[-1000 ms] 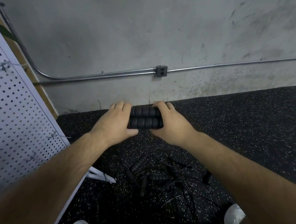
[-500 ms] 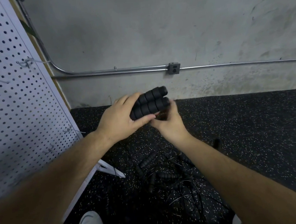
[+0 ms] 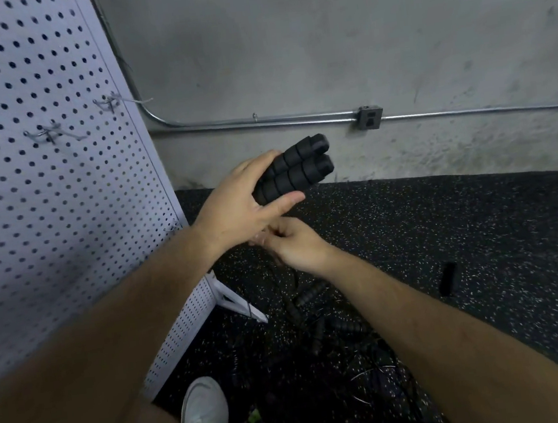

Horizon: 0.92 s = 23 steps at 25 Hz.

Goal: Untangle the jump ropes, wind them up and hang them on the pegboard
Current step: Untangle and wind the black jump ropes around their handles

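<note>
My left hand (image 3: 241, 206) grips two black ribbed foam jump-rope handles (image 3: 296, 171) side by side, their ends pointing up and to the right. Just below it, my right hand (image 3: 292, 241) has its fingers curled in a pinch under the left palm; what it holds is hidden there. A tangle of other black handles and thin cords (image 3: 332, 340) lies on the floor beneath my arms. The white pegboard (image 3: 44, 184) stands at the left with metal hooks (image 3: 49, 134) sticking out.
A grey concrete wall with a metal conduit (image 3: 261, 122) and an outlet box (image 3: 369, 117) is ahead. The floor is black speckled rubber (image 3: 461, 226). A small black object (image 3: 448, 278) lies at the right. My white shoe (image 3: 204, 412) is by the pegboard's foot (image 3: 239, 303).
The left hand has lifted the paired handles higher and tilted them upward. The right hand has let go of the handles and dropped below the left hand. My view has turned toward the pegboard.
</note>
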Tool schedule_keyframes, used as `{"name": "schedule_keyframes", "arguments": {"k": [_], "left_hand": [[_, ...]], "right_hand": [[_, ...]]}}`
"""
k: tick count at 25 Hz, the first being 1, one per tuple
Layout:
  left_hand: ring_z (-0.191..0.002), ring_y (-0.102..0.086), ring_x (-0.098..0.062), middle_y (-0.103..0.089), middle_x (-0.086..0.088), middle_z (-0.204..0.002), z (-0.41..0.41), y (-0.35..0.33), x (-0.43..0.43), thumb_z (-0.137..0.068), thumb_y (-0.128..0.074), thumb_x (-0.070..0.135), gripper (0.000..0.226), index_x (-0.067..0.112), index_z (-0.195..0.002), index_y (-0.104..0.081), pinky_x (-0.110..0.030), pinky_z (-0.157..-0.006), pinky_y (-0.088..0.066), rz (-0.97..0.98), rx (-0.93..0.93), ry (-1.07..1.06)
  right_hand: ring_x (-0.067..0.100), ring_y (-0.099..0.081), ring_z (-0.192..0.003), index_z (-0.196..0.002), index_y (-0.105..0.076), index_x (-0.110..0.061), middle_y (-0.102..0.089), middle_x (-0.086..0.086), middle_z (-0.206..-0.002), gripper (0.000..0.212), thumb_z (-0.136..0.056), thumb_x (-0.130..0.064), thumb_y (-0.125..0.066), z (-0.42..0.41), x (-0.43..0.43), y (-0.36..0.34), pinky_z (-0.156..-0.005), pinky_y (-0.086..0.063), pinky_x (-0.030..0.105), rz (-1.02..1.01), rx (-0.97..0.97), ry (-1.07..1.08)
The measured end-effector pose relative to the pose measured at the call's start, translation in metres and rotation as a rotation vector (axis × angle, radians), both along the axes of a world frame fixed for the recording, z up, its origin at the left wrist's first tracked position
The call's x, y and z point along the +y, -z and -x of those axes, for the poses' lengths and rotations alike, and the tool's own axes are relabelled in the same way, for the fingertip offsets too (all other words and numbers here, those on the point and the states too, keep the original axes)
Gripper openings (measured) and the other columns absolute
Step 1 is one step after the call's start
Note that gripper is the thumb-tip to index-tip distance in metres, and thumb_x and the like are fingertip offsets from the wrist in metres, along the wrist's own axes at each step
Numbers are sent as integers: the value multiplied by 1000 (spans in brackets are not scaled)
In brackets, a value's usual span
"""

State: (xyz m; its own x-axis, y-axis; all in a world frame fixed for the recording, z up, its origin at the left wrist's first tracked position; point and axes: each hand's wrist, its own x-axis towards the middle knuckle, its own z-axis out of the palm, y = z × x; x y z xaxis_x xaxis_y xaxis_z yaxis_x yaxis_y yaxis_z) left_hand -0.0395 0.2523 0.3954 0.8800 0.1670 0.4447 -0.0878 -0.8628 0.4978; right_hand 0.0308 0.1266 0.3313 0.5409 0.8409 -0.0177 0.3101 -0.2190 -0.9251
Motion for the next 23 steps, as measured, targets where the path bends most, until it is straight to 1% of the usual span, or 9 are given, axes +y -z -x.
{"name": "schedule_keyframes", "arguments": {"k": [2,4,6,9,12,14,15,18,23], "left_hand": [[-105,-54,-6,-58,11,-116,7,0,16,-87,-67,60,64,30,-140,-48,-17,-83,-41,-41,28,-26],[-103,-54,-7,-58,10,-115,14,1,29,-85,-67,61,66,30,-140,-48,-19,-83,-42,-86,61,-39],[-105,-56,-10,-60,7,-117,17,4,36,-83,-64,67,71,30,-141,-48,-29,-87,-46,-171,93,-26],[-102,-57,-12,-60,6,-114,17,11,33,-81,-61,72,78,31,-145,-45,-33,-86,-50,-322,155,22],[-104,-57,-14,-61,5,-115,14,17,24,-81,-51,78,85,27,-148,-44,-34,-88,-52,-533,165,53],[-104,-59,-18,-62,1,-115,11,19,19,-81,-46,80,88,23,-148,-46,-35,-85,-52,-607,125,69],[-102,-61,-20,-63,0,-113,8,20,17,-82,-45,80,88,21,-147,-46,-37,-83,-54,-625,108,76],[-99,-62,-24,-63,-4,-110,3,23,9,-83,-38,81,90,18,-147,-46,-40,-79,-57,-684,83,64],[-105,-59,-23,-60,-5,-118,-2,28,-7,-79,-24,88,105,18,-156,-33,-36,-84,-50,-753,179,-16]], "right_hand": [[-6,-49,-49,-93,-70,-9,-55,-20,-52,27,-102,-31,-59,-15,-16,-11,-55,-36,15,25,-29,-13],[-11,-50,-49,-94,-71,-11,-56,-25,-51,28,-102,-34,-57,-27,-35,-28,-57,-33,11,82,-80,-24],[-7,-46,-45,-90,-72,-16,-52,-20,-48,32,-102,-41,-55,-40,-54,-38,-55,-32,15,165,-159,-38],[5,-39,-45,-80,-70,-22,-44,-11,-53,38,-100,-49,-52,-51,-75,-44,-54,-31,25,248,-274,3],[5,-38,-48,-80,-67,-19,-43,-13,-55,37,-104,-41,-49,-58,-91,-49,-56,-29,29,191,-116,45],[4,-41,-50,-82,-64,-19,-46,-15,-56,36,-99,-47,-49,-54,-99,-56,-61,-30,29,165,15,82],[4,-44,-53,-81,-63,-20,-48,-15,-58,38,-96,-53,-51,-50,-101,-58,-63,-32,29,192,-20,103],[7,-55,-56,-77,-66,-22,-59,-10,-61,44,-93,-62,-56,-38,-104,-58,-58,-41,27,282,-333,175],[9,-63,-67,-81,-66,-28,-67,-8,-71,33,-89,-59,-63,-33,-107,-53,-60,-50,28,286,-547,303]]}}
